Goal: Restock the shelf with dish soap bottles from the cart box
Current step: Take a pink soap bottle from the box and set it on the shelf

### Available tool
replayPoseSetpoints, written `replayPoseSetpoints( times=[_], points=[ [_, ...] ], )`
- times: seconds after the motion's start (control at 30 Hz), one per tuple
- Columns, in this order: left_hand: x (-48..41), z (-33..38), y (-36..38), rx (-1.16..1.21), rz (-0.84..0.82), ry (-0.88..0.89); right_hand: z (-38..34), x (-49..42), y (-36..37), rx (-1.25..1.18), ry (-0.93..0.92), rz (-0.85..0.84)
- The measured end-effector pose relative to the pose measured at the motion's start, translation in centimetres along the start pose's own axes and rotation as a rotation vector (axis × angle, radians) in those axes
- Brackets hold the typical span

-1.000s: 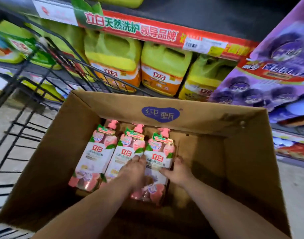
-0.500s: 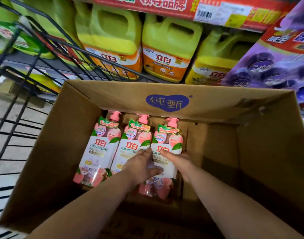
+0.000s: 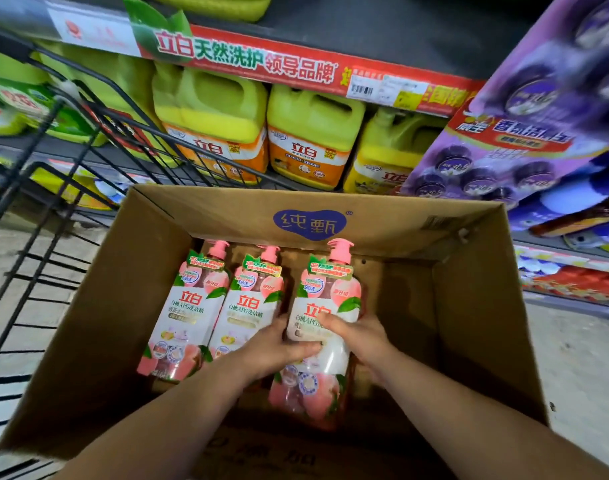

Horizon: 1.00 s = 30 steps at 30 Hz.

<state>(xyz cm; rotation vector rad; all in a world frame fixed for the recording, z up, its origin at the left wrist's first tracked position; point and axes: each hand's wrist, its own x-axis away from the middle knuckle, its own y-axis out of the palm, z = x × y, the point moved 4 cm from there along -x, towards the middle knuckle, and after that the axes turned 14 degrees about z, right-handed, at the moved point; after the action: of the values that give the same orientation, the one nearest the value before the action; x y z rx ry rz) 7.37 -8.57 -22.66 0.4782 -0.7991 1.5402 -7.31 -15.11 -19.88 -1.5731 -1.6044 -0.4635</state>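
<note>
An open cardboard box [image 3: 476, 341] sits in the black wire cart [image 3: 54, 188]. Three pink peach-label dish soap bottles with pump tops are in it. The left bottle [image 3: 185, 313] and the middle bottle [image 3: 247, 306] lie flat on the box floor. The right bottle [image 3: 325, 292] is raised above them, held from both sides. My left hand [image 3: 279, 351] grips its left side and my right hand [image 3: 358, 337] grips its right side. The lower part of the middle bottle is hidden under my left hand.
Behind the cart, the shelf [image 3: 296, 74] with a red price strip carries large yellow-green jugs [image 3: 310, 136]. A purple product display [image 3: 524, 126] hangs at the right. The box's right half shows bare cardboard. Concrete floor [image 3: 573, 368] lies to the right.
Both hands have closed around the right bottle and lifted it off the box floor; its pump now stands higher than the other two. The view tilted up toward the shelf.
</note>
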Motion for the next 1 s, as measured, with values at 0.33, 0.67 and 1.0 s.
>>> replayPoseSetpoints(
  times=[0.33, 0.67, 1.0],
  points=[
    [3.8, 6.2, -1.4, 0.185, 0.190, 0.234, -7.5, 5.1, -2.0, -0.052, -0.178, -0.045],
    [9.4, 15.4, 0.3, 0.163, 0.293, 0.464, -12.5, 9.6, -8.7, -0.143, -0.356, -0.036],
    [15.7, 25.2, 14.7, 0.039, 0.289, 0.684, -11.4, 13.4, -27.6, -0.321, -0.544, 0.144]
  ],
)
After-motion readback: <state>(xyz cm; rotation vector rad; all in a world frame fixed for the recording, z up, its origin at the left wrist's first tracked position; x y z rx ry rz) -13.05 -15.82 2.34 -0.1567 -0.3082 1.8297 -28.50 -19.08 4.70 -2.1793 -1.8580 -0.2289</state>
